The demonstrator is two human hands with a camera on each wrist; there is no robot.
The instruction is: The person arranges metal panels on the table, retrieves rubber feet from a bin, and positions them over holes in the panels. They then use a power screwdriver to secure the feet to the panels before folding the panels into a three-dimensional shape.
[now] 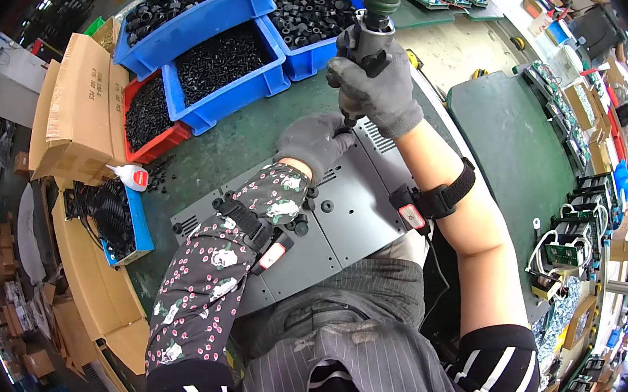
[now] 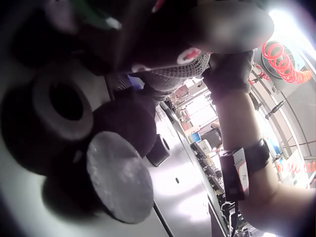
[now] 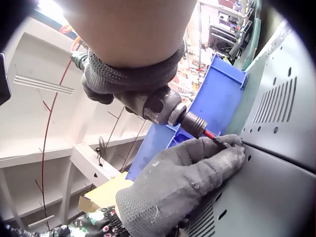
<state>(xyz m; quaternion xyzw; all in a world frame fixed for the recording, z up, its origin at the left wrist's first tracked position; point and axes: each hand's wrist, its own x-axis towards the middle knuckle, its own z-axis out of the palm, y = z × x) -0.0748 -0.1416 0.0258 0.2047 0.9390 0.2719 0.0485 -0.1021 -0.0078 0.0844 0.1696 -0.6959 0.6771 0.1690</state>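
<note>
In the head view, my right hand (image 1: 383, 88) grips the body of a pneumatic screwdriver (image 1: 368, 45), which stands upright over flat grey metal panels (image 1: 310, 234). The right wrist view shows the screwdriver's red bit (image 3: 210, 134) coming out of a dark collar. My gloved left hand (image 3: 182, 182) is low over the panel, its thumb and fingertips pinching the dark end of the bit near a seam. Whatever lies under those fingertips is hidden. Round black rubber feet (image 1: 302, 225) lie on the panels by the left wrist, large and blurred in the left wrist view.
Blue bins (image 1: 219, 113) of small black parts stand at the back left, beside a red bin (image 1: 159, 141) of black screws. Nearby are a cardboard box (image 1: 82, 107) and a white bottle (image 1: 131, 177). Circuit boards (image 1: 560, 107) line the right side.
</note>
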